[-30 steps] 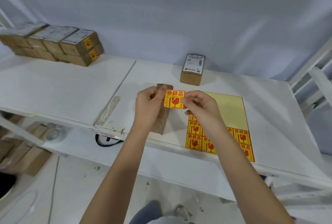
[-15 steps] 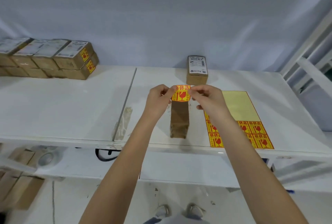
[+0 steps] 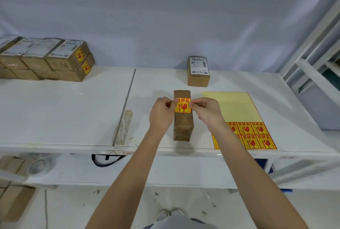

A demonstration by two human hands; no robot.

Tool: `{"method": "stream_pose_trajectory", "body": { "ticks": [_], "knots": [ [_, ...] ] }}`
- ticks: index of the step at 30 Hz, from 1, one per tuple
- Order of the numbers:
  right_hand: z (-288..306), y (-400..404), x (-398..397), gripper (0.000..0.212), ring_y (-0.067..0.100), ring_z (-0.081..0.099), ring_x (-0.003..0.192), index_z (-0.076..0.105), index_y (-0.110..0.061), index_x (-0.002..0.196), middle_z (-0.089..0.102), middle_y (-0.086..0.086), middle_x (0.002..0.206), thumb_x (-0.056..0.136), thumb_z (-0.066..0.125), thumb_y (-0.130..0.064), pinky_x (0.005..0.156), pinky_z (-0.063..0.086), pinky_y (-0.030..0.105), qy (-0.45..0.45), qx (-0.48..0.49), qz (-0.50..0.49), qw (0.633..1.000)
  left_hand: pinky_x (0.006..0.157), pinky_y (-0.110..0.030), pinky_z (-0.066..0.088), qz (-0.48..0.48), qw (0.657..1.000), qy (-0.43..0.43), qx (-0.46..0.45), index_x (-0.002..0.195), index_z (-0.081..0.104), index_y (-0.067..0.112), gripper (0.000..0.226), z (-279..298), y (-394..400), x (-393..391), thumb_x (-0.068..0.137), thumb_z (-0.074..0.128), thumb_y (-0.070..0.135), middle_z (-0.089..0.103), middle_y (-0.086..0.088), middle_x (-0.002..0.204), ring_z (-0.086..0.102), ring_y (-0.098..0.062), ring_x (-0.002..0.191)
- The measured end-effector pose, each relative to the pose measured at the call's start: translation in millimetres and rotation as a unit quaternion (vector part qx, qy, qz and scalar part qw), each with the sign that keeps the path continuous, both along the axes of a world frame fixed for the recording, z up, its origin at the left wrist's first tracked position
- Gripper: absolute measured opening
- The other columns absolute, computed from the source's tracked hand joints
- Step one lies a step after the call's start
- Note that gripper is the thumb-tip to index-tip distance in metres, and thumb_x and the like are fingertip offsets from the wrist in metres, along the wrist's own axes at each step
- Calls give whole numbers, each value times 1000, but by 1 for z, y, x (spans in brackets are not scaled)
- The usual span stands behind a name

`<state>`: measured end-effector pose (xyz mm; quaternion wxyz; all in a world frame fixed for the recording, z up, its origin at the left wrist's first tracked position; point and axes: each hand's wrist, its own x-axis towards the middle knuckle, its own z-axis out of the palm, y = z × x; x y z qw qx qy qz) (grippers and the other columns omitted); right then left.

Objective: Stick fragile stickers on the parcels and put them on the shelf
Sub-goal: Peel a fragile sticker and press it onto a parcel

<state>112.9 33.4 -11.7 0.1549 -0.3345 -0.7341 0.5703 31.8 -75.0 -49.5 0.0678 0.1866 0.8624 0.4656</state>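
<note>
Together, the left hand [image 3: 161,114] and right hand [image 3: 207,112] pinch opposite edges of a fragile sticker [image 3: 182,105], holding it against the top of a brown parcel [image 3: 183,124] standing on the tabletop [image 3: 73,111] between them. Just right of the right hand lies the sticker sheet [image 3: 237,111].

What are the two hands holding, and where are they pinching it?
Both hands hold one fragile sticker over the brown parcel. The left hand pinches its left edge and the right hand pinches its right edge.
</note>
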Motion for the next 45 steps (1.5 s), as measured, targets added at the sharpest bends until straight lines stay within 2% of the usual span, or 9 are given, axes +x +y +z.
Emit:
{"method": "stream_pose_trajectory", "body": {
  "ticks": [3, 10, 14, 24, 34, 37, 40, 42, 45],
  "knots": [
    [-3, 3, -4, 25, 12, 56, 73, 59, -10, 102, 63, 8, 92, 81, 72, -14, 57, 40, 19, 0, -16, -18, 1000, 65, -24, 37, 4, 1000, 9, -12, 79, 55, 12, 30, -2, 0, -4, 95, 50, 37, 59, -8, 85, 53, -17, 72],
    [-7, 5, -7, 30, 7, 56, 67, 47, -14, 97, 63, 4, 87, 81, 72, -15, 57, 44, 21, -8, 8, -26, 1000, 63, -22, 36, 17, 998, 49, -22, 86, 60, 8, 32, -7, 2, -2, 96, 49, 36, 57, -6, 88, 52, -15, 73],
    [-7, 4, -7, 29, 10, 58, 61, 43, -12, 96, 60, 3, 80, 83, 69, -10, 47, 47, 16, 14, -3, -23, 1000, 62, -21, 36, 21, 996, 77, -37, 92, 63, 7, 33, -7, 2, 0, 96, 48, 36, 57, -4, 91, 53, -13, 73],
    [-13, 5, -9, 23, 7, 54, 51, 44, -8, 95, 53, 1, 72, 85, 64, -4, 48, 50, 17, 26, 26, -3, 999, 56, -22, 39, 10, 992, 107, -65, 92, 59, 8, 32, -7, 4, 1, 96, 47, 37, 61, -5, 91, 56, -16, 71],
    [-18, 8, -10, 22, 12, 54, 61, 44, -10, 90, 51, 7, 77, 84, 63, 0, 44, 47, 12, 33, 37, 6, 999, 52, -22, 37, 9, 991, 116, -72, 87, 56, 10, 29, -8, 4, 1, 96, 49, 36, 61, -4, 85, 56, -18, 68],
    [-21, 9, -11, 28, 17, 56, 65, 42, -19, 81, 52, 6, 76, 83, 64, -1, 47, 50, 16, 27, 55, 9, 998, 51, -21, 37, 9, 990, 121, -77, 87, 55, 9, 29, -7, 4, 2, 96, 49, 36, 60, -3, 83, 55, -18, 67],
    [-23, 10, -13, 31, 22, 59, 70, 41, -22, 79, 51, 3, 75, 82, 64, -2, 56, 55, 28, 16, 73, 8, 997, 52, -23, 38, 9, 989, 122, -83, 87, 55, 10, 29, -7, 5, 2, 96, 49, 36, 59, -3, 83, 55, -17, 66],
    [-23, 11, -14, 32, 25, 60, 74, 41, -23, 78, 51, 2, 74, 82, 65, -3, 66, 56, 39, 12, 74, 5, 997, 52, -23, 38, 8, 988, 127, -89, 87, 54, 10, 28, -7, 5, 2, 96, 48, 36, 59, -2, 82, 54, -17, 66],
    [-23, 11, -15, 29, 28, 61, 79, 42, -21, 80, 51, 2, 74, 81, 65, -3, 72, 57, 42, 6, 71, 4, 997, 52, -23, 36, 6, 985, 141, -96, 87, 53, 10, 27, -5, 5, 3, 96, 49, 35, 58, -2, 82, 54, -16, 65]
  ]
}}
